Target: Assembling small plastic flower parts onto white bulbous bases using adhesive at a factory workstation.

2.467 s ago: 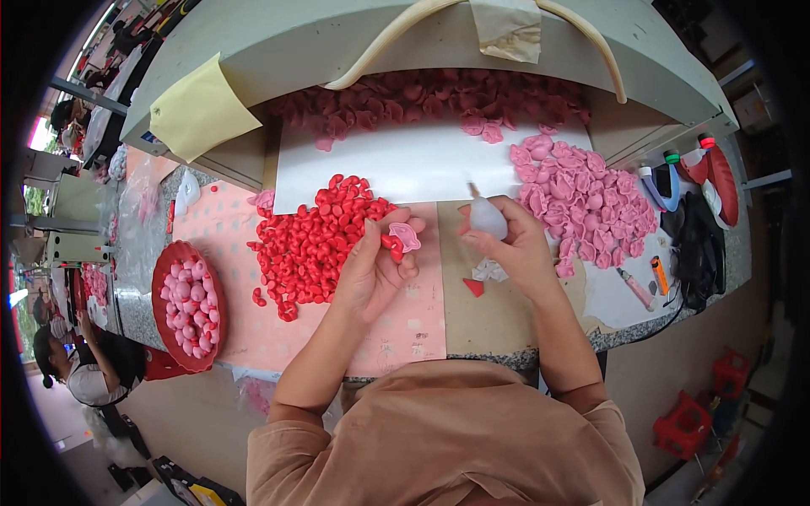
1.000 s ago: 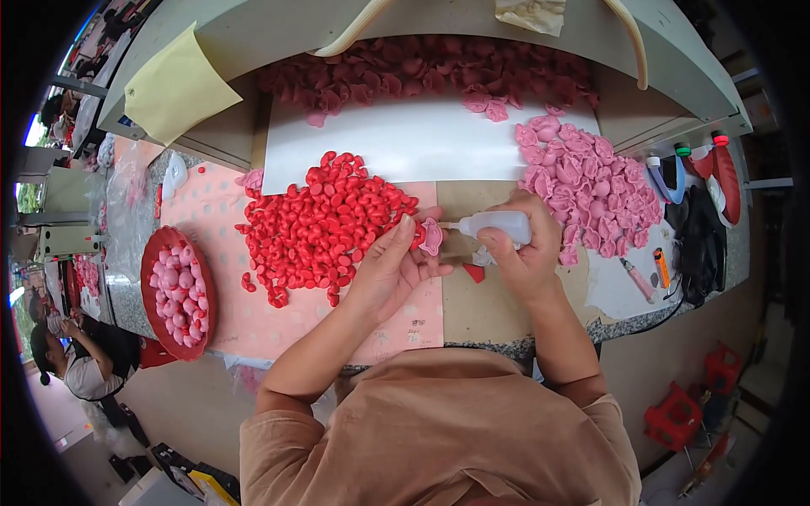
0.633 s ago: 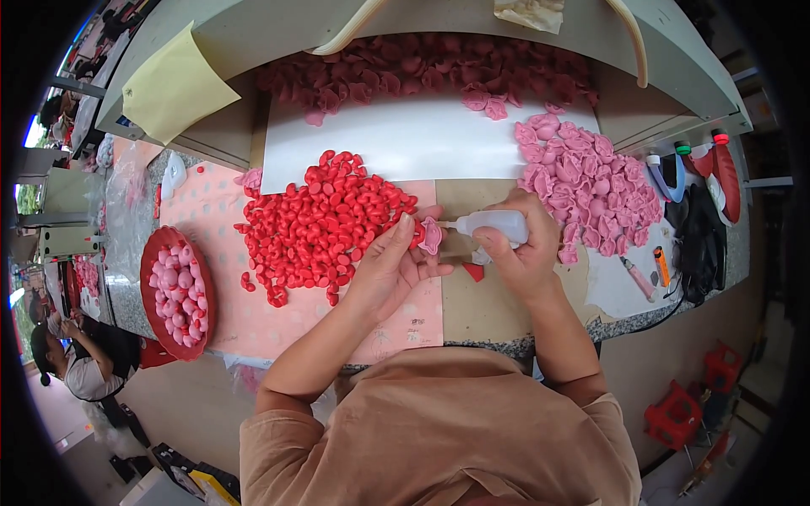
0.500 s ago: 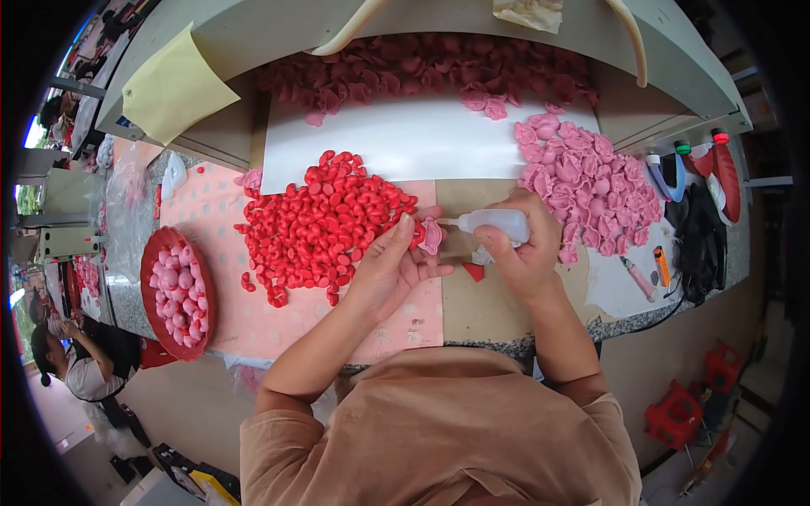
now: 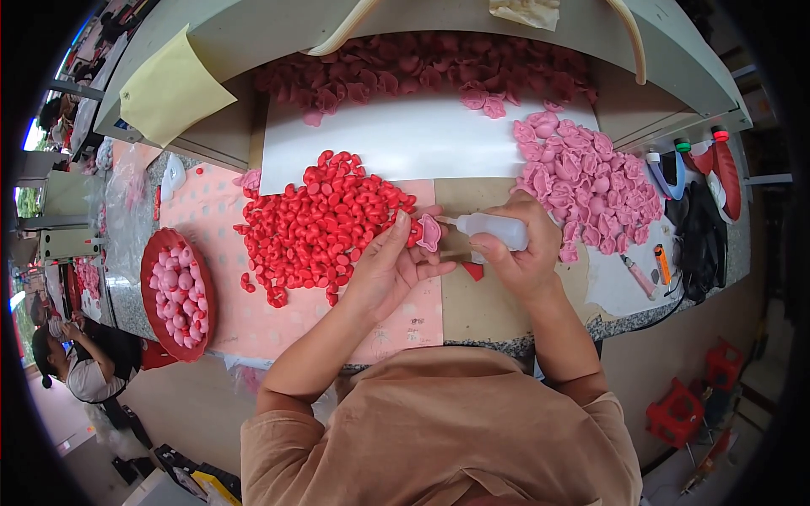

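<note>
Between the fingertips of my left hand (image 5: 386,271) is a small pink cup-shaped piece (image 5: 430,234) with a wavy rim, and a bit of red shows beside it at the thumb. My right hand (image 5: 531,257) is wrapped round a translucent white squeeze bottle (image 5: 498,228), lying nearly level. Its thin nozzle points left and ends close to the pink piece; whether they touch I cannot tell. Just left of my left hand spreads a heap of glossy red pieces (image 5: 308,228). Beyond my right hand lies a heap of pink wavy-rimmed pieces (image 5: 591,181).
A red basket (image 5: 148,291) of pink balls stands at the left. More pink pieces (image 5: 405,72) fill the back, under a grey cabinet (image 5: 472,18). To the right are an orange cutter (image 5: 661,264), a pink tube (image 5: 639,278) and a black bag (image 5: 697,236). Another person (image 5: 89,358) sits far left.
Both hands stay almost in place, with the pink piece shifted very slightly left and down. The bottle nozzle is still close to it.
</note>
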